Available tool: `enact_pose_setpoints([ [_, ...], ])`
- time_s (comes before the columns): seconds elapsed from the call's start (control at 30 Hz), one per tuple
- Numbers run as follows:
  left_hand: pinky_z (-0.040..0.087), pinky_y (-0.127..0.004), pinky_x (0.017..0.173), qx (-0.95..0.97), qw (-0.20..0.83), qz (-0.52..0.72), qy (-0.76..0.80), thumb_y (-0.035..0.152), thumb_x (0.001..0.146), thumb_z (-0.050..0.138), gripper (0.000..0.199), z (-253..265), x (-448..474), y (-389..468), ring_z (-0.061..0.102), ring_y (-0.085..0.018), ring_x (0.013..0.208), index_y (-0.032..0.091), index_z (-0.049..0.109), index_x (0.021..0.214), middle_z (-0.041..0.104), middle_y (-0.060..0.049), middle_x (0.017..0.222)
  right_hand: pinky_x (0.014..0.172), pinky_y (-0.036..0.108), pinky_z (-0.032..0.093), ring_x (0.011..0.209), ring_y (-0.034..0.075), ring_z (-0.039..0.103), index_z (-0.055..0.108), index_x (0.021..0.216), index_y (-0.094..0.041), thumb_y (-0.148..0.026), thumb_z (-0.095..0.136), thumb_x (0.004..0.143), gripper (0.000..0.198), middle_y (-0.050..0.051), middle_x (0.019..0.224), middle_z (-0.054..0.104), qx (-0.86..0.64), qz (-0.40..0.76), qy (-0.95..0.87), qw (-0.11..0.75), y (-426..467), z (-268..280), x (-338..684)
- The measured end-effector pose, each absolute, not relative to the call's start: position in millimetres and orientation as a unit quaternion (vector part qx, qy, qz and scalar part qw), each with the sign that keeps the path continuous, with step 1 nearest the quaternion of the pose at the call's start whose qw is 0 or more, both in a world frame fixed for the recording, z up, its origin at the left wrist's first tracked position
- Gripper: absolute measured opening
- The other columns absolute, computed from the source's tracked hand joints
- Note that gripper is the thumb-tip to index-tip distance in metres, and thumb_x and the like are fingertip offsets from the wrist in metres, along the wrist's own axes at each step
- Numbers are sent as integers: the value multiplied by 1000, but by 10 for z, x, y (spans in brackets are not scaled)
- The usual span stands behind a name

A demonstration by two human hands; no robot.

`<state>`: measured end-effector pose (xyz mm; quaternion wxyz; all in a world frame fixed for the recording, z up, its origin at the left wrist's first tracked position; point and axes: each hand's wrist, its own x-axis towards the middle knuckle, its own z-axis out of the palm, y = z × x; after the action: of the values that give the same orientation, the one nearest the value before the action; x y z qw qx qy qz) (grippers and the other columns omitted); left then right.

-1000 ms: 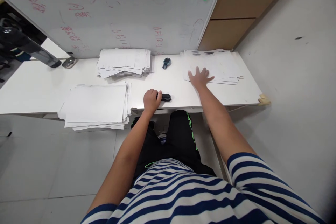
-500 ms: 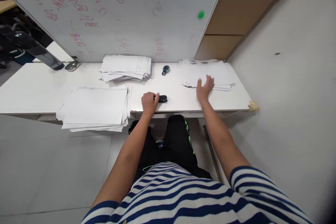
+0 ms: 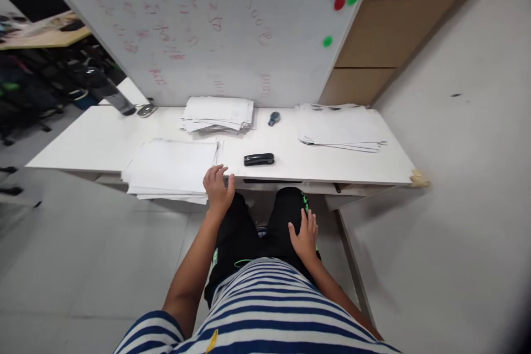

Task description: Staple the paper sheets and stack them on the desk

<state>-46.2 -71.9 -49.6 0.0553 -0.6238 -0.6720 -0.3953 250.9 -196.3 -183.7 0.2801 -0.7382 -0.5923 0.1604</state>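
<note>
A black stapler (image 3: 259,160) lies flat near the front edge of the white desk (image 3: 290,166), with neither hand on it. My left hand (image 3: 219,188) is open at the desk's front edge, by the right side of the near-left paper stack (image 3: 172,168); whether its fingertips touch the paper I cannot tell. Fingers spread, my right hand (image 3: 305,235) is above or on my right thigh, below the desk, and holds nothing. On the right of the desk lies another paper stack (image 3: 340,124). A third, thicker stack (image 3: 219,110) sits at the back.
A dark watch-like object (image 3: 274,118) lies between the two rear stacks. At the back left are a dark bottle (image 3: 112,91) and a computer mouse (image 3: 146,110). A whiteboard (image 3: 232,27) with round magnets stands behind the desk; a wall (image 3: 464,149) bounds the right.
My left hand has let go of the stapler and moved left to the desk edge. My right hand has left the right paper stack and come back to my thigh. The view has shifted left.
</note>
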Motion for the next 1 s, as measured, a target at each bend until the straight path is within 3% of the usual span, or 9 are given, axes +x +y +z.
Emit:
enact_pose_setpoints([
  [0.13,27,-61,123,-564,18,-222,-795,55,95,56,63,-411,-1074,-810,29,-39,156,17,52,146,47,-18,160,121,70,20,158,40,18,35,161,-15,-56,38,100,73,22,168,29,-724,139,-629,248,-1851,-1845,2476],
  [0.23,26,-63,123,-566,-39,-118,-815,63,95,52,79,-429,-1361,-753,23,-38,159,17,40,157,34,-18,168,120,71,18,158,40,17,34,161,-15,-54,37,101,72,22,168,29,-713,118,-649,239,-1694,-1817,2420],
  [0.4,35,-53,120,-572,-3,-97,-814,64,97,48,72,-482,-1428,-702,31,-34,157,20,46,154,39,-15,166,118,73,21,158,40,20,36,160,-15,-52,38,102,69,23,166,32,-712,90,-648,257,-1707,-1848,2386],
  [0.53,39,-53,117,-568,-1,-111,-816,64,96,52,70,-482,-1419,-687,36,-35,154,21,50,151,43,-15,164,118,72,26,155,38,27,45,154,-18,-47,39,102,59,21,162,40,-676,74,-663,313,-1539,-1573,2405],
  [0.67,40,-57,115,-560,0,-148,-815,61,93,60,68,-496,-1421,-671,39,-38,151,20,54,147,47,-16,161,120,57,34,151,32,38,52,148,-23,-46,42,101,54,17,159,45,-617,69,-675,399,-595,-868,2438],
  [0.8,40,-59,115,-552,-7,-174,-815,58,90,67,67,-513,-1415,-664,40,-39,151,21,57,145,49,-16,160,114,51,44,129,28,59,41,155,-18,-42,42,100,60,18,146,59,-597,171,-661,422,831,-348,2365],
  [1.0,40,-55,116,-550,12,-200,-811,57,89,69,63,-566,-1437,-670,44,-39,148,22,61,141,54,-14,156,118,55,36,144,35,42,30,161,-8,-37,61,89,84,24,158,45,-628,243,-670,313,2216,-328,2084],
])
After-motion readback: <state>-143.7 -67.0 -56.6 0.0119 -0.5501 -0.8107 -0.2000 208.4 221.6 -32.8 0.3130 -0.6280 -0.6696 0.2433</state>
